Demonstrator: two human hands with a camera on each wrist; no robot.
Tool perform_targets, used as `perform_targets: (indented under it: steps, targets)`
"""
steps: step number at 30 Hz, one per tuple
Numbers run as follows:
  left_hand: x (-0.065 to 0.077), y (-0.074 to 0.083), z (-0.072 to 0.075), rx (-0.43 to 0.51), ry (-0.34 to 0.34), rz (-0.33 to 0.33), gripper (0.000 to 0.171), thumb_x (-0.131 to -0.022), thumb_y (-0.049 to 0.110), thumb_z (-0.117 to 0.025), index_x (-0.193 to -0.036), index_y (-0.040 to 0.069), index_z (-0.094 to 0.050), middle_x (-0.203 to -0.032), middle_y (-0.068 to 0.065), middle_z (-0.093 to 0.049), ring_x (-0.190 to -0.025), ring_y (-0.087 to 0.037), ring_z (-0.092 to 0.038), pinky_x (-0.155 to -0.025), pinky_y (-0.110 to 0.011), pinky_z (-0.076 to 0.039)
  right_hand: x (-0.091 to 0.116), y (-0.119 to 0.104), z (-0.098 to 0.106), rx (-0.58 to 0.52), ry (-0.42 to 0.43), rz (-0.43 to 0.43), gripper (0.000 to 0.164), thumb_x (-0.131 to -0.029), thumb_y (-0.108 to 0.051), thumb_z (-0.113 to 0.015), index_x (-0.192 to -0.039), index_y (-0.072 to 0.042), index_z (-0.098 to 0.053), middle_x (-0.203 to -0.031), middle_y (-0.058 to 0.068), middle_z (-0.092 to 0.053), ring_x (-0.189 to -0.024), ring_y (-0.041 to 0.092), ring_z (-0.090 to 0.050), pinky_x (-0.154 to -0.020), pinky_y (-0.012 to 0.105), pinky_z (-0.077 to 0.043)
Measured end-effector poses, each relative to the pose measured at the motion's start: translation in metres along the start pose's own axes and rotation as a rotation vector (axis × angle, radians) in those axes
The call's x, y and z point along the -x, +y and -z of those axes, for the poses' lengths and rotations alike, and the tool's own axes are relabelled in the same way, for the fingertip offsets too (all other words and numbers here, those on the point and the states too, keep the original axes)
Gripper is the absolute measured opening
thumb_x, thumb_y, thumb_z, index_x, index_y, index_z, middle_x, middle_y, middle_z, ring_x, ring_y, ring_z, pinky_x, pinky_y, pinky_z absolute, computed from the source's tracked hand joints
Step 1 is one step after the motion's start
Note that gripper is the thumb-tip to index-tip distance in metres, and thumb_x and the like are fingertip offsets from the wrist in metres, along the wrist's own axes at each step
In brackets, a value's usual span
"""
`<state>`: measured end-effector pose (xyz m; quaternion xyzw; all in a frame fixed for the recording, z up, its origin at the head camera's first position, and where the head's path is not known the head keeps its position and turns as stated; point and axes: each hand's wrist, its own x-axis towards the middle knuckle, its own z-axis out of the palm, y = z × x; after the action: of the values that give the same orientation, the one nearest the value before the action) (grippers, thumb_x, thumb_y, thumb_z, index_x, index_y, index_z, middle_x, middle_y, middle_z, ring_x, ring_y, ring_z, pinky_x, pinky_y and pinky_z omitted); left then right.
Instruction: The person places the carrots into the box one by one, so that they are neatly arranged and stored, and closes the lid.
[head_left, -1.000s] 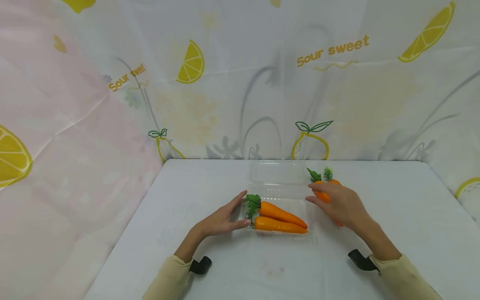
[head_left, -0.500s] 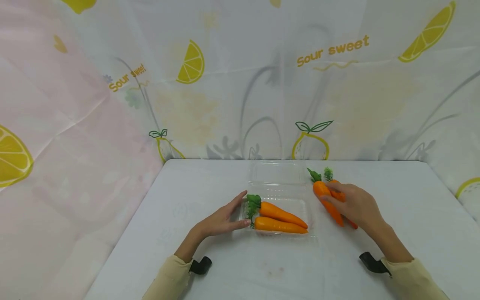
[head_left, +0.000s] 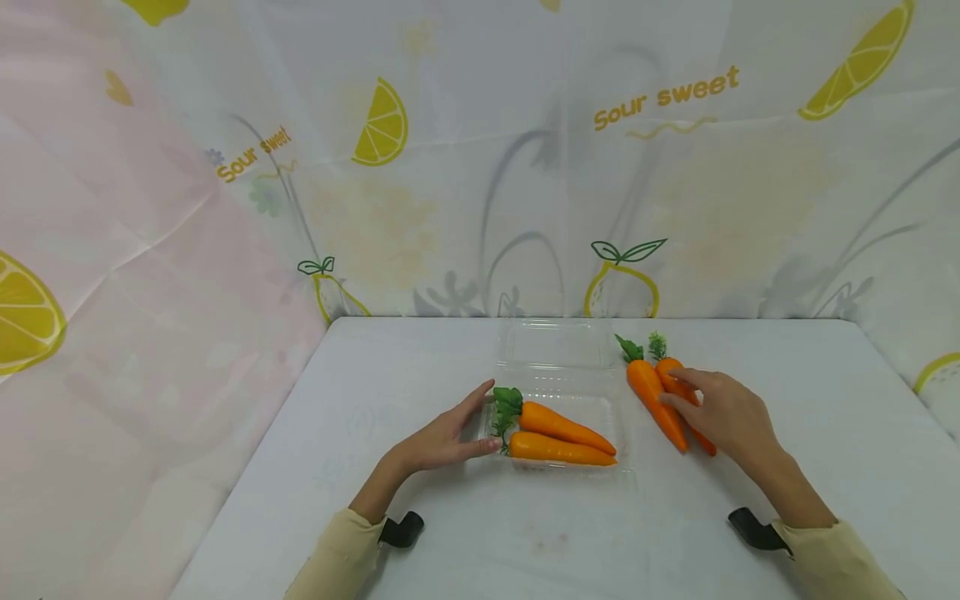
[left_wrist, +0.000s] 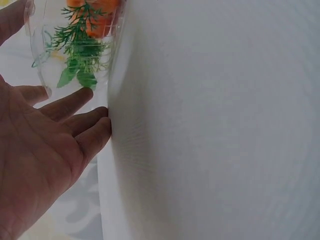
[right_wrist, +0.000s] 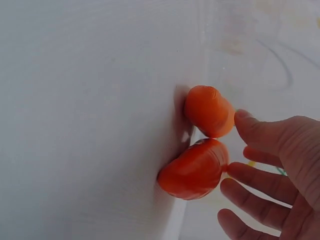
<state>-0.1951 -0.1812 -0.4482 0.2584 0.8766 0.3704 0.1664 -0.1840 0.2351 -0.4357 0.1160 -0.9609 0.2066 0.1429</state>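
A clear plastic clamshell box (head_left: pixel 624 421) lies with its lid (head_left: pixel 555 343) folded back, away from me. Inside are two orange carrots, a far one (head_left: pixel 562 423) and a near one (head_left: pixel 558 450), green tops to the left. My left hand (head_left: pixel 442 437) spans the box's left end, fingers spread and touching it. To the right of the box, two more carrots lie side by side, a left one (head_left: pixel 651 392) and a right one (head_left: pixel 677 385). My right hand (head_left: pixel 723 412) hovers over the right one, thumb (right_wrist: pixel 245 120) near the left one, fingers loosely extended.
A white-covered table (head_left: pixel 540 533) holds everything. Behind it hangs a pale curtain (head_left: pixel 465 167) printed with lemons, its bottom meeting the table's far edge. Black wrist mounts (head_left: pixel 402 531) stick out at both sleeves.
My right hand has moved right, from over the left loose carrot to the right one, uncovering the left one. The left hand and the box have stayed put.
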Motion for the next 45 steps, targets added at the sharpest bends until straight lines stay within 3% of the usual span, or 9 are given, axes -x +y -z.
perform_targets:
  steps: [2, 5, 10, 16, 24, 40, 45]
  targets:
    - [0.000, 0.000, 0.000, 0.001, -0.001, 0.001, 0.091, -0.091, 0.055, -0.062, -0.160, 0.023, -0.011, -0.156, -0.010, -0.035, -0.142, -0.026, -0.033, -0.113, -0.053, -0.028, 0.000, 0.001, 0.000, 0.012, -0.004, -0.009, 0.045, -0.079, -0.026, -0.083, -0.114, 0.001, -0.070, -0.097, 0.021, -0.069, -0.073, 0.030, -0.059, -0.048, 0.032, -0.047]
    - [0.000, -0.001, 0.000, 0.002, -0.001, -0.002, 0.092, -0.091, 0.055, -0.062, -0.160, 0.023, -0.011, -0.155, -0.010, -0.035, -0.142, -0.026, -0.033, -0.112, -0.054, -0.029, 0.000, 0.002, 0.000, 0.040, -0.022, -0.032, 0.046, -0.080, -0.025, -0.083, -0.115, 0.001, -0.069, -0.082, 0.015, -0.065, -0.063, 0.025, -0.052, -0.042, 0.029, -0.042]
    - [-0.001, -0.002, -0.001, 0.000, 0.001, -0.005, 0.093, -0.091, 0.056, -0.062, -0.160, 0.023, -0.010, -0.156, -0.010, -0.034, -0.142, -0.027, -0.033, -0.112, -0.053, -0.029, 0.001, 0.002, 0.001, 0.076, -0.043, -0.066, 0.043, -0.082, -0.026, -0.081, -0.114, -0.002, -0.064, -0.065, 0.003, -0.047, -0.055, 0.018, -0.039, -0.040, 0.029, -0.034]
    - [0.000, -0.001, -0.001, 0.000, 0.002, -0.001, 0.092, -0.090, 0.055, -0.063, -0.160, 0.024, -0.011, -0.157, -0.010, -0.032, -0.142, -0.026, -0.032, -0.113, -0.053, -0.028, 0.002, 0.002, 0.003, 0.093, -0.065, -0.082, 0.042, -0.084, -0.025, -0.079, -0.112, -0.001, -0.061, -0.061, 0.001, -0.042, -0.052, 0.018, -0.039, -0.040, 0.029, -0.032]
    - [0.000, 0.000, -0.001, 0.003, 0.000, 0.007, 0.092, -0.090, 0.056, -0.062, -0.160, 0.025, -0.011, -0.157, -0.008, -0.032, -0.142, -0.025, -0.032, -0.113, -0.053, -0.028, 0.004, 0.005, 0.004, 0.102, -0.200, -0.158, 0.048, -0.091, -0.021, -0.065, -0.129, 0.004, -0.052, -0.061, 0.003, -0.042, -0.053, 0.020, -0.040, -0.045, 0.030, -0.034]
    - [0.000, 0.001, -0.001, 0.005, 0.000, 0.011, 0.092, -0.090, 0.056, -0.062, -0.160, 0.023, -0.012, -0.156, -0.010, -0.034, -0.142, -0.027, -0.033, -0.112, -0.055, -0.029, 0.001, 0.007, 0.010, 0.077, -0.228, -0.193, 0.052, -0.089, -0.024, -0.061, -0.130, 0.006, -0.053, -0.058, 0.002, -0.039, -0.050, 0.019, -0.038, -0.045, 0.028, -0.029]
    - [0.000, 0.001, 0.000, 0.004, 0.002, 0.018, 0.092, -0.090, 0.056, -0.062, -0.160, 0.023, -0.012, -0.156, -0.011, -0.034, -0.142, -0.027, -0.033, -0.112, -0.055, -0.028, 0.003, 0.011, 0.015, 0.052, -0.218, -0.186, 0.052, -0.090, -0.027, -0.065, -0.131, 0.003, -0.053, -0.064, 0.003, -0.050, -0.046, 0.017, -0.041, -0.043, 0.029, -0.034]
